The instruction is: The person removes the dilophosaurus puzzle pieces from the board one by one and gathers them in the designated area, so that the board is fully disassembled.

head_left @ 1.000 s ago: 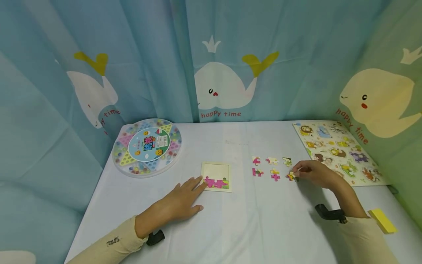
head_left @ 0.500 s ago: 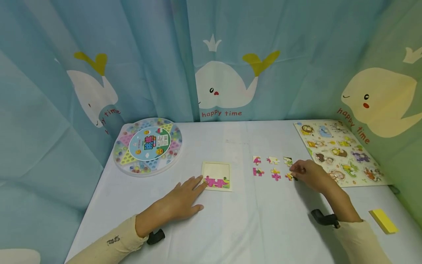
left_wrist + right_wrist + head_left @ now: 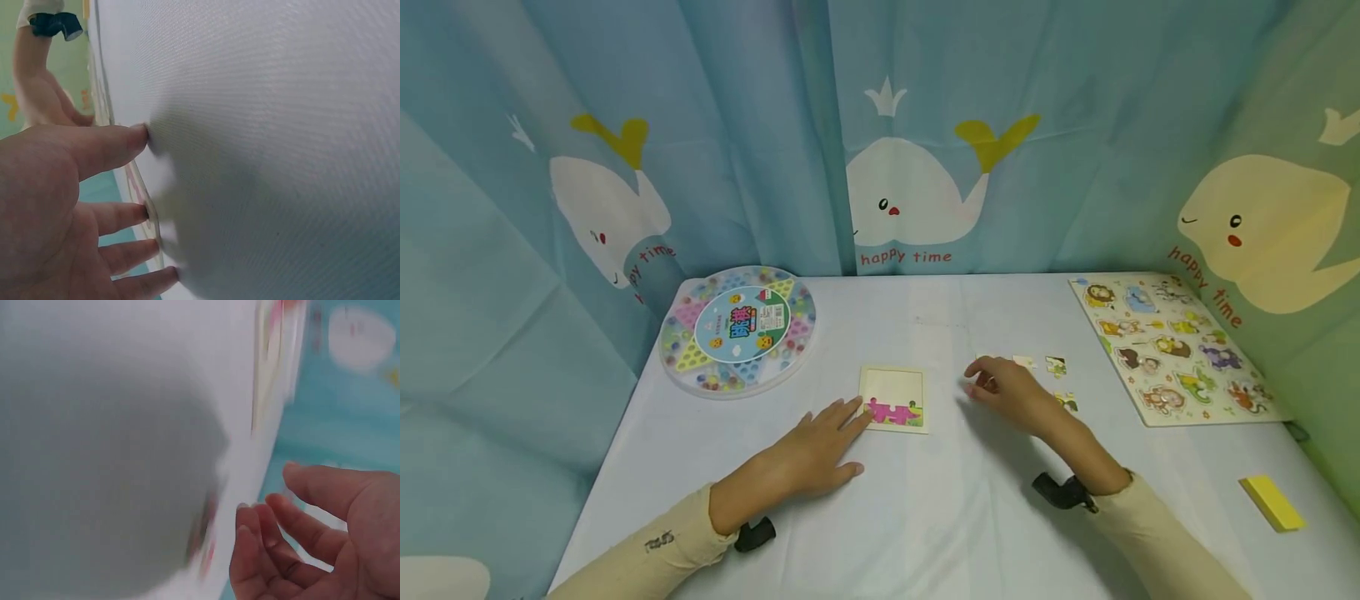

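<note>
A small square puzzle tray [image 3: 892, 385] lies mid-table with joined pink puzzle pieces [image 3: 891, 414] along its lower edge. Straight fingers of my left hand [image 3: 812, 452] rest at the tray's left edge; the left wrist view shows them spread. My right hand [image 3: 1011, 392] hovers over the loose pieces right of the tray. In the right wrist view its thumb and loosely bent fingers stand apart, holding nothing. A loose puzzle piece [image 3: 1056, 365] and another jigsaw piece [image 3: 1065, 401] show beside it. A pale puzzle piece [image 3: 1024, 362] peeks out behind the hand, which hides others.
A round marble game box [image 3: 737, 333] sits at the back left. At the right rear lies an animal picture board [image 3: 1172, 346]. A yellow block [image 3: 1272, 502] is near the right edge. Patterned curtains [image 3: 760, 125] surround the table.
My right hand has left the lower right loose piece, which stays on the table, and moved left over the other pieces. The left hand has kept its place.
</note>
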The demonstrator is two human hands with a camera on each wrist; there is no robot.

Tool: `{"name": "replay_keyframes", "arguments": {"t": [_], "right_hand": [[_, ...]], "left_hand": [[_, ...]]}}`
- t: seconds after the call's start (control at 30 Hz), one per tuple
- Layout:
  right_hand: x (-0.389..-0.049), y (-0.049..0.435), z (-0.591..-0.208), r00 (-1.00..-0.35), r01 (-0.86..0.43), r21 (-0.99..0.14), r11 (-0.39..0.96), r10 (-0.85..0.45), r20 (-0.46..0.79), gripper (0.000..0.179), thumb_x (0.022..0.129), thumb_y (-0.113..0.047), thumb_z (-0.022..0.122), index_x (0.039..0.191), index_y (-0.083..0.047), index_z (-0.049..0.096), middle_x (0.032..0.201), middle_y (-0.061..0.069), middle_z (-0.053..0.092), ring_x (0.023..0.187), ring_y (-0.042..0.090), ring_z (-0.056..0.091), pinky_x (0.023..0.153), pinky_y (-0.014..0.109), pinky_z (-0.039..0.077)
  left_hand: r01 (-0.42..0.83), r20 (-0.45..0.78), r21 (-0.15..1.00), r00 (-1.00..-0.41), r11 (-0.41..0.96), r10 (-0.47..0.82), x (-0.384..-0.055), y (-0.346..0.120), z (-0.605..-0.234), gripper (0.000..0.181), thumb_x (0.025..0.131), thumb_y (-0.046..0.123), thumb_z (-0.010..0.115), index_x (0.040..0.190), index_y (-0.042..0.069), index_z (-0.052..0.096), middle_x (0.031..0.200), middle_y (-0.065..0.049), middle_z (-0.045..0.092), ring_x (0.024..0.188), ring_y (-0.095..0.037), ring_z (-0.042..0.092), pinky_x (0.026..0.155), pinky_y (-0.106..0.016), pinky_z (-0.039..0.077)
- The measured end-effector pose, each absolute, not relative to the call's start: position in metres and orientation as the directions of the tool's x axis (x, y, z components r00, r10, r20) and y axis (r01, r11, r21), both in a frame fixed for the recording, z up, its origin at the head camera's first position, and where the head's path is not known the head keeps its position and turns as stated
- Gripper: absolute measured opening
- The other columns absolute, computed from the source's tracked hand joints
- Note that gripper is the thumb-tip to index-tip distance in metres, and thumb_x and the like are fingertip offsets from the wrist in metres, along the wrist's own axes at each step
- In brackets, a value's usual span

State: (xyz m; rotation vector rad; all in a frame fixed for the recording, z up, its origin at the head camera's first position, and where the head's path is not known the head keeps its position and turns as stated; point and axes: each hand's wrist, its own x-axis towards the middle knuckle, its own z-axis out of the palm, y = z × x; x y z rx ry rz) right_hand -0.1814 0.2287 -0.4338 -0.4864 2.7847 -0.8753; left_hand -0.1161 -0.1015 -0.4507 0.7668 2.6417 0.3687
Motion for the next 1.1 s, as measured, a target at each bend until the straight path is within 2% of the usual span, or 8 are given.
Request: {"name": "replay_keyframes", "arguments": {"t": [0.17, 0.4, 0.7, 0.87, 1.1], "right_hand": [[-0.175, 0.169, -0.442, -0.905, -0.237, -0.623, 0.746, -0.402, -0.138, 0.023, 0.100, -0.011, 0.072, 0.120, 0.000, 0.069, 0.100, 0.008, 0.067, 0.088, 0.019, 0.061, 0.075, 0.031, 0.054], [-0.171, 0.121, -0.452, -0.828, -0.411, -0.613, 0.674, -0.558, -0.059, 0.031, 0.098, -0.005, 0.074, 0.126, 0.003, 0.066, 0.114, 0.016, 0.063, 0.087, 0.017, 0.061, 0.078, 0.029, 0.056], [-0.171, 0.110, -0.457, -0.817, -0.440, -0.582, 0.684, -0.574, -0.057, 0.022, 0.095, -0.004, 0.077, 0.115, -0.001, 0.068, 0.111, 0.013, 0.062, 0.089, 0.016, 0.059, 0.083, 0.032, 0.057], [-0.171, 0.110, -0.455, -0.811, -0.448, -0.590, 0.672, -0.583, -0.048, 0.024, 0.094, -0.002, 0.078, 0.114, -0.002, 0.065, 0.111, 0.013, 0.062, 0.092, 0.018, 0.059, 0.085, 0.033, 0.057], [-0.170, 0.110, -0.458, -0.804, -0.480, -0.601, 0.639, -0.595, 0.010, 0.027, 0.092, 0.002, 0.078, 0.114, -0.002, 0.062, 0.103, 0.010, 0.065, 0.093, 0.019, 0.061, 0.083, 0.031, 0.057]], "left_hand": [[0.470, -0.256, 0.352, -0.783, 0.809, 0.567, -0.116, -0.102, -0.451, 0.073, 0.103, 0.042, 0.067, 0.165, 0.014, 0.038, 0.174, -0.010, 0.029, 0.159, -0.037, 0.029, 0.120, -0.068, 0.034], [0.484, -0.250, 0.331, -0.783, 0.810, 0.570, -0.117, -0.103, -0.451, 0.074, 0.104, 0.042, 0.066, 0.165, 0.014, 0.037, 0.173, -0.010, 0.030, 0.158, -0.037, 0.030, 0.119, -0.067, 0.036], [0.471, -0.260, 0.340, -0.785, 0.814, 0.563, -0.118, -0.105, -0.449, 0.076, 0.103, 0.043, 0.068, 0.165, 0.011, 0.037, 0.173, -0.009, 0.030, 0.159, -0.035, 0.030, 0.119, -0.065, 0.036], [0.454, -0.262, 0.360, -0.789, 0.815, 0.555, -0.118, -0.106, -0.448, 0.081, 0.102, 0.043, 0.069, 0.164, 0.004, 0.034, 0.173, -0.009, 0.029, 0.159, -0.034, 0.031, 0.120, -0.064, 0.035], [0.465, -0.255, 0.367, -0.782, 0.806, 0.568, -0.118, -0.107, -0.448, 0.081, 0.103, 0.043, 0.068, 0.163, 0.002, 0.034, 0.174, -0.011, 0.029, 0.158, -0.035, 0.030, 0.120, -0.065, 0.035]]}}
